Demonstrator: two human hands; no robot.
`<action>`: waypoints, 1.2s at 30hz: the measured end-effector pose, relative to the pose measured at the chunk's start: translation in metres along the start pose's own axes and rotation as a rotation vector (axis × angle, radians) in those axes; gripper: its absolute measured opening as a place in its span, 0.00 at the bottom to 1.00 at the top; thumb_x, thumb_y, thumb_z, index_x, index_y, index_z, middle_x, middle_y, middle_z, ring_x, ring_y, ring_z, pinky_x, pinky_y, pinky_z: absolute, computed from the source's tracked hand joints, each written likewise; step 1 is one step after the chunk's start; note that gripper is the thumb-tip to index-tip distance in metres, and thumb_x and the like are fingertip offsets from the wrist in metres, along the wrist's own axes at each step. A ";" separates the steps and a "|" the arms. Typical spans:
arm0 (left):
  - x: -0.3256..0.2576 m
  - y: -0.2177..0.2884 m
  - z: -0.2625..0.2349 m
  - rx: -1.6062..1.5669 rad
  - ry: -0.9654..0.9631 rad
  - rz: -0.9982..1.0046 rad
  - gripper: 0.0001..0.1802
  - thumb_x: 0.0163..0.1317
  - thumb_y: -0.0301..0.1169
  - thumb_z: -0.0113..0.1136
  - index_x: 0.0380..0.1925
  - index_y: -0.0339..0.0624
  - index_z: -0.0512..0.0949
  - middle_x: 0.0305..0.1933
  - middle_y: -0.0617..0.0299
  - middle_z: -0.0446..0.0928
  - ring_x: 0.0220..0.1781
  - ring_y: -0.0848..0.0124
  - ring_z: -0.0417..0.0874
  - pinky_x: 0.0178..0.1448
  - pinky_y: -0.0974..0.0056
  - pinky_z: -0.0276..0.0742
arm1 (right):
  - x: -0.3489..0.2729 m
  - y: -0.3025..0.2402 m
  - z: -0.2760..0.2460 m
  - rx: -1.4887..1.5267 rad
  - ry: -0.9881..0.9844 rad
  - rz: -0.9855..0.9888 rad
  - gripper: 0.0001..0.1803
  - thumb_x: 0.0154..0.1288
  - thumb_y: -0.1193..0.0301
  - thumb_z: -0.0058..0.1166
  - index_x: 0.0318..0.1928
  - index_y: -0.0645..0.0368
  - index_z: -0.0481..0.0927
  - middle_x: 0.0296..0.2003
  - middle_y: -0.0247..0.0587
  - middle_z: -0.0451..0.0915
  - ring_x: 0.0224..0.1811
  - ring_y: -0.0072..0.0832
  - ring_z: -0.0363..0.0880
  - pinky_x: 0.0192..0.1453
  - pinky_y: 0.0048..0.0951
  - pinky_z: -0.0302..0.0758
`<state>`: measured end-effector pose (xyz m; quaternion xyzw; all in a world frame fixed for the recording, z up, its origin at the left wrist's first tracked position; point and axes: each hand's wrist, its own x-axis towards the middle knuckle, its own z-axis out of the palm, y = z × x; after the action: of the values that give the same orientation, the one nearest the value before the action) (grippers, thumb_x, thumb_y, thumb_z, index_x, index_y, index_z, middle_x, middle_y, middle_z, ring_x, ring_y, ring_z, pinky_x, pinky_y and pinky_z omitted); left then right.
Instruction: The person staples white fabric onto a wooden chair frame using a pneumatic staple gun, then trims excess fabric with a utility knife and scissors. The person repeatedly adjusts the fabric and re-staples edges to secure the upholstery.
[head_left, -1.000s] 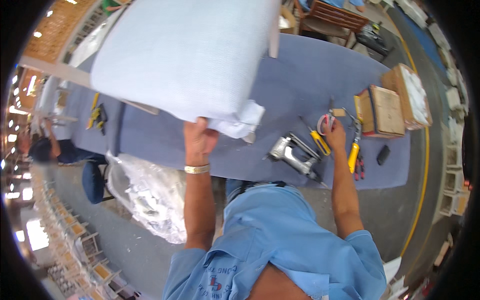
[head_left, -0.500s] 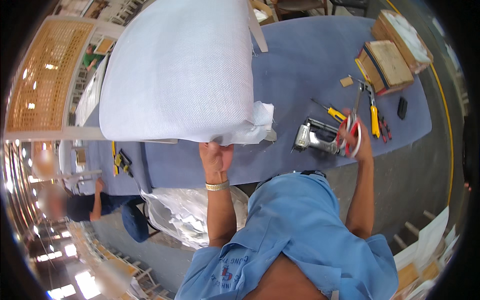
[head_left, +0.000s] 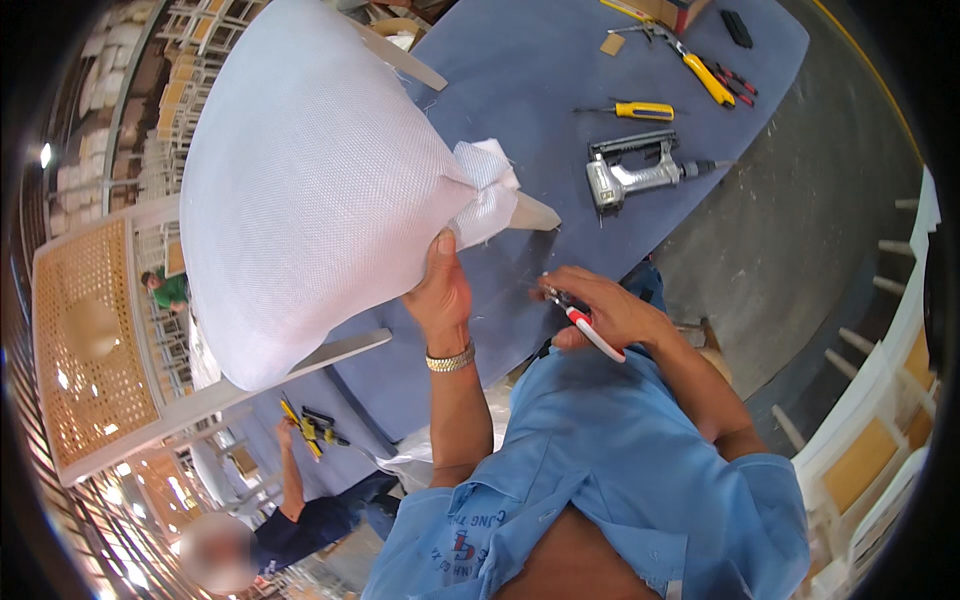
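Observation:
A chair seat (head_left: 310, 190) covered in white woven fabric fills the upper left, its cane backrest (head_left: 95, 335) at the far left. At the seat's corner, my left hand (head_left: 440, 290) grips the edge, thumb on the fabric and the other fingers hidden beneath. A bunched fabric flap (head_left: 485, 195) sticks out just above that thumb, beside a chair leg (head_left: 535, 213). My right hand (head_left: 610, 310) is closed around red-and-white-handled scissors (head_left: 597, 337), held in front of my shirt and apart from the fabric. The blades are foreshortened and hard to make out.
On the blue-grey table (head_left: 520, 80) lie a silver staple gun (head_left: 640, 175), a yellow screwdriver (head_left: 640, 110), yellow-handled pliers (head_left: 705, 78), red-handled pliers (head_left: 735, 85) and a black block (head_left: 737, 28). A co-worker (head_left: 315, 520) is at the lower left, near yellow-and-black tools (head_left: 315, 425).
My right hand has picked the scissors up from beside the staple gun and brought them left toward my body. My left hand stays at the seat corner. The view has turned.

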<state>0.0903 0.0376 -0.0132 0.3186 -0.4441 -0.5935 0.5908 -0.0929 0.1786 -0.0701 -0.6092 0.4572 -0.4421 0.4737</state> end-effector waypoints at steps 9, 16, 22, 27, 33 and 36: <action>-0.006 0.016 0.016 0.032 -0.015 -0.022 0.31 0.65 0.20 0.67 0.66 0.28 0.66 0.66 0.52 0.71 0.64 0.64 0.75 0.71 0.59 0.70 | 0.041 0.001 0.022 0.048 0.143 -0.059 0.42 0.56 0.45 0.71 0.64 0.58 0.75 0.53 0.47 0.79 0.55 0.43 0.78 0.60 0.42 0.75; -0.001 0.016 0.007 0.112 -0.120 0.019 0.30 0.65 0.21 0.67 0.65 0.30 0.68 0.64 0.53 0.73 0.63 0.65 0.76 0.68 0.60 0.71 | 0.058 -0.015 0.020 0.079 0.219 -0.122 0.34 0.55 0.50 0.75 0.54 0.59 0.79 0.44 0.41 0.80 0.42 0.36 0.78 0.48 0.35 0.76; -0.001 0.016 0.005 0.161 -0.120 0.029 0.26 0.65 0.23 0.69 0.61 0.31 0.72 0.60 0.54 0.77 0.59 0.66 0.78 0.66 0.61 0.73 | 0.061 -0.018 0.027 0.063 0.318 -0.176 0.28 0.52 0.58 0.78 0.48 0.59 0.82 0.38 0.40 0.80 0.37 0.33 0.77 0.43 0.32 0.75; 0.002 0.015 0.003 0.179 -0.129 0.048 0.25 0.64 0.24 0.71 0.59 0.30 0.74 0.57 0.54 0.79 0.57 0.67 0.79 0.64 0.62 0.74 | 0.064 -0.014 0.030 0.042 0.382 -0.223 0.25 0.52 0.59 0.78 0.45 0.60 0.83 0.35 0.40 0.81 0.33 0.32 0.78 0.39 0.32 0.75; 0.005 0.016 -0.005 0.406 -0.140 0.059 0.25 0.64 0.25 0.72 0.59 0.29 0.75 0.58 0.53 0.79 0.56 0.66 0.79 0.64 0.61 0.74 | 0.048 -0.013 0.021 -0.075 0.319 -0.088 0.24 0.52 0.60 0.78 0.44 0.61 0.84 0.36 0.43 0.85 0.33 0.35 0.82 0.39 0.33 0.77; 0.016 0.013 -0.018 0.462 -0.219 0.143 0.24 0.64 0.26 0.72 0.57 0.28 0.77 0.57 0.53 0.80 0.56 0.65 0.80 0.63 0.60 0.74 | 0.010 0.016 0.015 -0.124 0.429 -0.045 0.25 0.52 0.60 0.78 0.48 0.59 0.85 0.39 0.43 0.86 0.37 0.37 0.85 0.43 0.31 0.79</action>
<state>0.1105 0.0201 -0.0058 0.3466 -0.6507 -0.4639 0.4912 -0.0790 0.1691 -0.0873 -0.5393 0.5601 -0.5429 0.3174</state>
